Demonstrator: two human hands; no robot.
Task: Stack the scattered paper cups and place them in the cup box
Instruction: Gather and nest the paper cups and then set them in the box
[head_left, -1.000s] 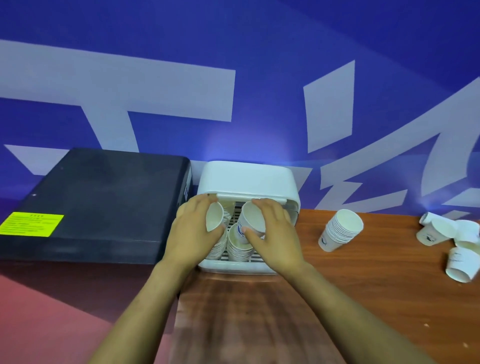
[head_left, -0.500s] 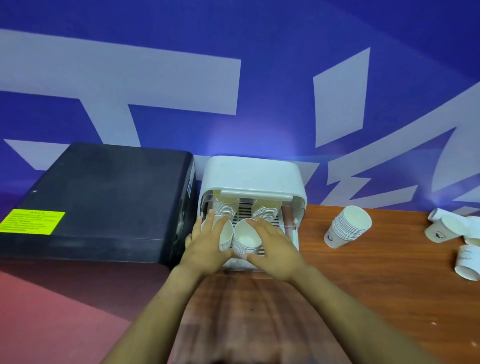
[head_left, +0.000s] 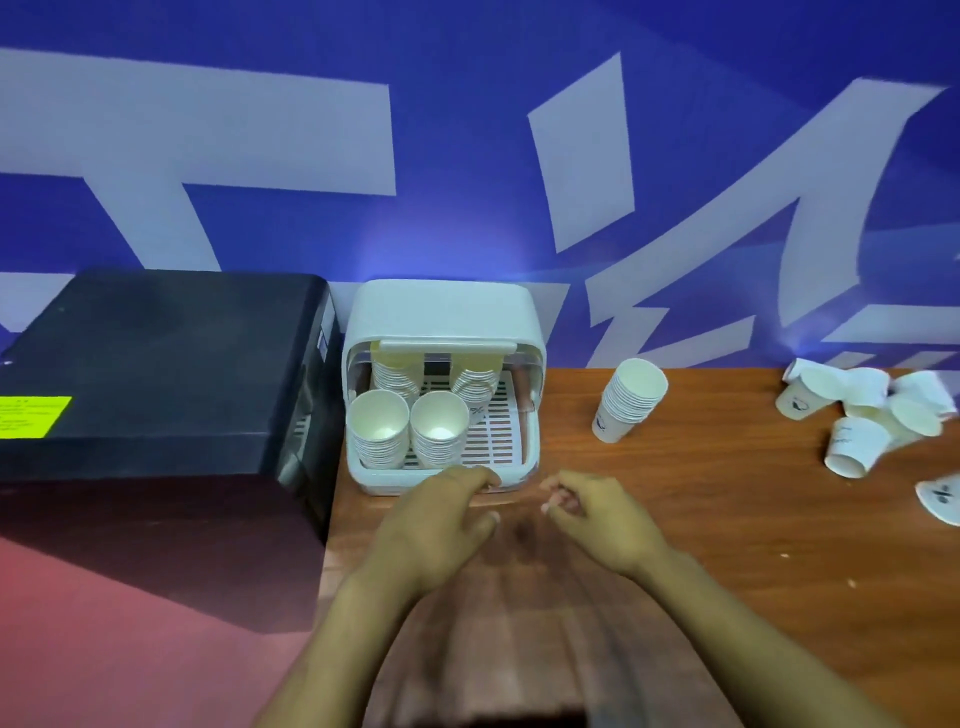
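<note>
Far left: black case (head_left: 156, 369) with a yellow label (head_left: 34, 415), butted against the cup box. Cup box (head_left: 441, 312) (white, lid up) sits at the worktop's left end, slotted tray inside. Four cup stacks in it: front-left stack (head_left: 377, 428) and front-middle stack (head_left: 439, 428) upright side by side, touching or nearly; two more rear stacks (head_left: 397, 371) behind under the lid. Tray's right part bare. Left hand (head_left: 441, 519) just in front of the box, fingers loosely curled, holding nothing, tips at the box's front rim (contact unclear, blurred). Right hand (head_left: 602, 519) beside it over the wooden worktop (head_left: 727, 519), fingers loosely curled, empty. Further right: tilted loose stack (head_left: 628, 400) on the worktop, apart from the box. Far right: scattered cups (head_left: 872, 415), several on their sides in a heap; one more cup (head_left: 940, 499) at the frame edge.
</note>
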